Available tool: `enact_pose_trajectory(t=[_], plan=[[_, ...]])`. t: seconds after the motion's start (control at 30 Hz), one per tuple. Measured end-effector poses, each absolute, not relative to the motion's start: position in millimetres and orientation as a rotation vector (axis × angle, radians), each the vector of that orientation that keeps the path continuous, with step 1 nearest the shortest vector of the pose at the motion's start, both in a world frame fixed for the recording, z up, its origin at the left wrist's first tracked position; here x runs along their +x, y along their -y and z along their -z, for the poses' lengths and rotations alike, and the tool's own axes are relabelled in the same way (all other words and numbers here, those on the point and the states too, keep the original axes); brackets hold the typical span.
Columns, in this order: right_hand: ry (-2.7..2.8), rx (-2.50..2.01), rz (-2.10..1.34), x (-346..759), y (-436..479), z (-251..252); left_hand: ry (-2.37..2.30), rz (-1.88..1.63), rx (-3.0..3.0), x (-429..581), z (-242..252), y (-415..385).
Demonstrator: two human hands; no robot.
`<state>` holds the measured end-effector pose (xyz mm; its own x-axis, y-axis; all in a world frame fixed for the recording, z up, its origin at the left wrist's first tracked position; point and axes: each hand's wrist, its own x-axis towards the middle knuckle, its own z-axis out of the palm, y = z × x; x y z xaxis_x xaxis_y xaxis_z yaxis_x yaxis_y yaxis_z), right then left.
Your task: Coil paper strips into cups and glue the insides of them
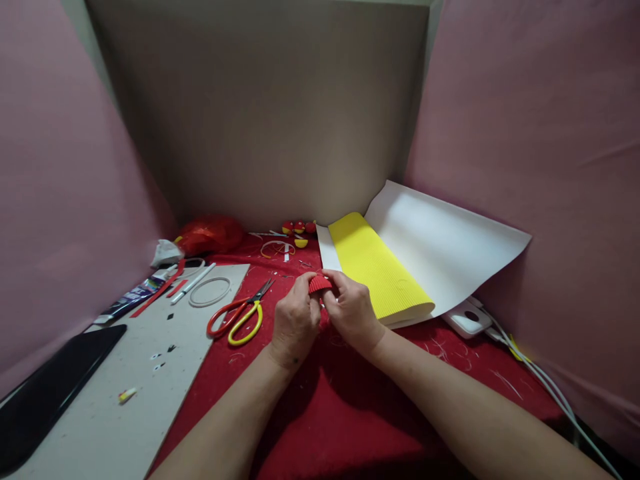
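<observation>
Red ribbed strip (319,285) pinched by left hand (295,322) and right hand (353,309); scissors (239,315) just left.

Scissors (239,316) with red and yellow handles lie on a red cloth (360,407), beside a grey board (125,400) carrying a white ring (209,291) and a pen (193,283). A yellow sheet (377,267) rests on white paper (440,247); a white power strip (467,319) sits just beyond it

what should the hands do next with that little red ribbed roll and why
Probably keep winding and pinch the loose end down: both the left hand and right hand grip the red ribbed roll at the fingertips, above the red cloth.
</observation>
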<state>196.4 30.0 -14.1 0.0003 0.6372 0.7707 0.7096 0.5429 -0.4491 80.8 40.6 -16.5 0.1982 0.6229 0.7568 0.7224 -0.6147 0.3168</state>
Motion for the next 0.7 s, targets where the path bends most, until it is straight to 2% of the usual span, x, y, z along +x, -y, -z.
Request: enact_pose_trajectory(t=[0.5,0.7], plan=[[1.602,-0.928,0.168,193.4,-24.4,14.6,1.192,1.506,-2.233,75.5,11.5,-36.7],[1.658,-0.896,0.307,195.1,-23.8,12.7,1.178,1.527,-2.262,76.4,13.0,-38.5]])
